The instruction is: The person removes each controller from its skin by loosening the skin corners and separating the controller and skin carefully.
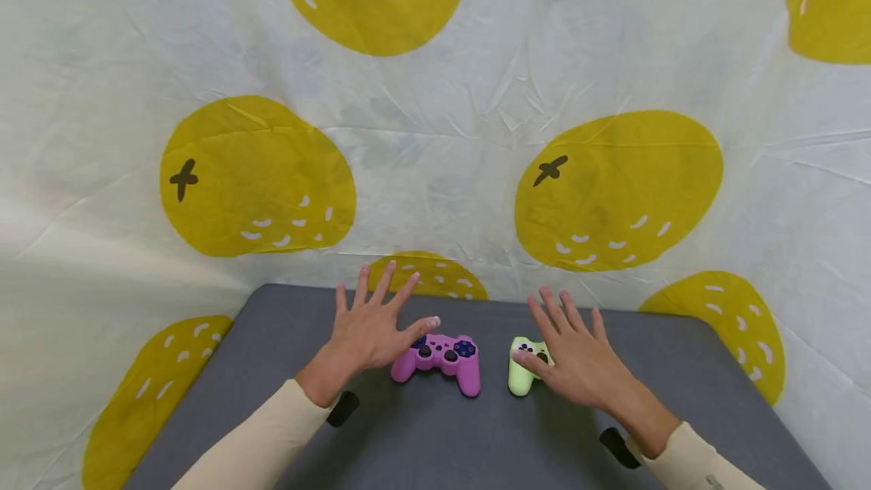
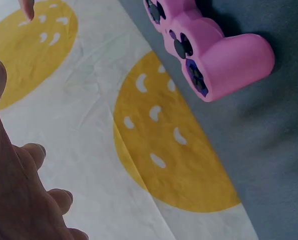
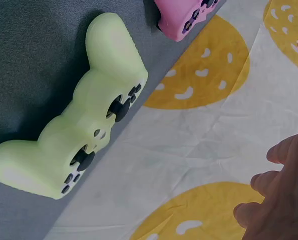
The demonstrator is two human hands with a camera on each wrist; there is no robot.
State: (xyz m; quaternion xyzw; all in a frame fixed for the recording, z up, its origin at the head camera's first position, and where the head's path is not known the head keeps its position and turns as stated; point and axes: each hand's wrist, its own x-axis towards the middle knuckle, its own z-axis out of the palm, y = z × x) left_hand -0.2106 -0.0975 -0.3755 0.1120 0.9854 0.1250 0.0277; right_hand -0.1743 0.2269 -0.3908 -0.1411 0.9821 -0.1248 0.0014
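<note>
Hovering above the grey table [image 1: 435, 437], the left hand [image 1: 370, 331] and right hand [image 1: 578, 358] are spread, grip released. Pink controller [image 1: 438, 355] lies on the table near the left hand; green controller [image 3: 83, 117], near the right.

Only a narrow gap separates pink controller [image 1: 439, 358] from green controller [image 3: 84, 116].

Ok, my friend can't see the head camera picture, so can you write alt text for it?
A person's left hand and right hand, fingers spread, hover over a gray table. On it lie a pink game controller and a pale green controller, each partly hidden by a hand. Behind hangs a white cloth with big yellow shapes.
</note>
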